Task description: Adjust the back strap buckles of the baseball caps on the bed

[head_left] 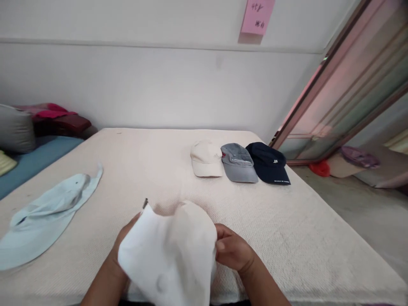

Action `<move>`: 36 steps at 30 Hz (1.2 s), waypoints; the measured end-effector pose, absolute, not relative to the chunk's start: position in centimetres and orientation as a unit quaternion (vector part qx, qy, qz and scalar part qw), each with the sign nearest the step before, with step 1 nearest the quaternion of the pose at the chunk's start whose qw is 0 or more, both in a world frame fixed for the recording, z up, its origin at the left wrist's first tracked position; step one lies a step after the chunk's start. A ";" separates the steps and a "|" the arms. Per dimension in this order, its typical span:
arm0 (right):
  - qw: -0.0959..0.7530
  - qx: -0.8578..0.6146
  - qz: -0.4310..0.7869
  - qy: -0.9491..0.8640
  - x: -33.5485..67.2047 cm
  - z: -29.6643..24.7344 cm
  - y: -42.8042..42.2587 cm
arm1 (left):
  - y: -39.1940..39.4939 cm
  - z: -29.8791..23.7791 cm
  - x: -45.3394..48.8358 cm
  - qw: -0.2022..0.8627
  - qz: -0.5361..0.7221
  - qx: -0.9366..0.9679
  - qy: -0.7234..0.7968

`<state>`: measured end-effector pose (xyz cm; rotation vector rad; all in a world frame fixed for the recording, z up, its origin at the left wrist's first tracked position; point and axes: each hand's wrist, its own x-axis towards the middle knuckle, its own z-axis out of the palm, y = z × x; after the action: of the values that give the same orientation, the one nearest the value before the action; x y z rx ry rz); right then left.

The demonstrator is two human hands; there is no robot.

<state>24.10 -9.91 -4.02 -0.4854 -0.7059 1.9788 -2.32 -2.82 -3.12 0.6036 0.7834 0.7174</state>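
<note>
A soft white cap (178, 250) is held up between my two hands above the near edge of the table, blurred in places. My right hand (234, 250) pinches its right edge, with thumb and fingers closed on the cloth. Behind its left side is my left hand (126, 233), gripping the cap with its fingers mostly hidden. A small dark tip (145, 203) sticks up at the cap's upper left corner. To the left, a pale blue cap (47, 216) lies flattened on the cream cloth surface (143, 161).
Farther back on the right, a cream cap (206, 159), a grey-blue cap (239, 163) and a navy cap (267, 163) sit in a row, brims toward me. A white wall (159, 85) bounds the back, with a pink note (257, 17) on it. A grey cushion (15, 129) is at far left.
</note>
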 end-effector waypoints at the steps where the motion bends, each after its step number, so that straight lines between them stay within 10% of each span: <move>1: 0.466 -0.194 0.810 -0.298 24.2 -3.9 -9.9 | -3.1 -2.7 -2.1 0.818 0.339 0.284 0.368; 9: 0.477 -0.275 0.777 -0.306 22.4 -2.8 -8.2 | -4.3 -1.2 1.0 0.840 0.151 0.415 0.314; 36: 0.515 -0.405 0.685 -0.318 22.9 -2.0 -6.8 | -4.6 -1.7 2.1 0.735 0.282 0.427 0.445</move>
<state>22.91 -6.80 -1.96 -0.9736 -0.7645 1.6467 2.14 -4.59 -1.70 0.9395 0.9771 0.6195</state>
